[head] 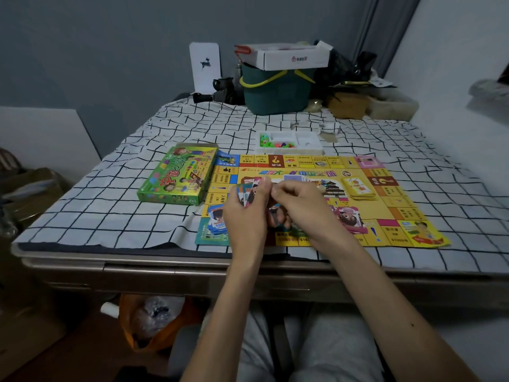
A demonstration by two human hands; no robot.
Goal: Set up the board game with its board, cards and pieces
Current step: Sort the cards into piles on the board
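The yellow game board (396, 210) lies unfolded on the checked tablecloth. My left hand (245, 213) grips a fanned stack of cards (246, 192) above the board's left part. My right hand (300, 205) pinches a card at the top of that fan. On the board lie a blue card pile (216, 220) at the near left, a pink pile (351, 218) right of my hands and a yellow pile (360, 188) further back. The green game box (179, 175) sits left of the board. A white tray with coloured pieces (289, 143) stands behind the board.
A dark green basket (275, 92) with a white carton (286, 55) on top stands at the table's back, beside dark clutter and a white card with a deer. The table's front edge (165, 264) runs below the board. An orange bag (154, 321) lies under the table.
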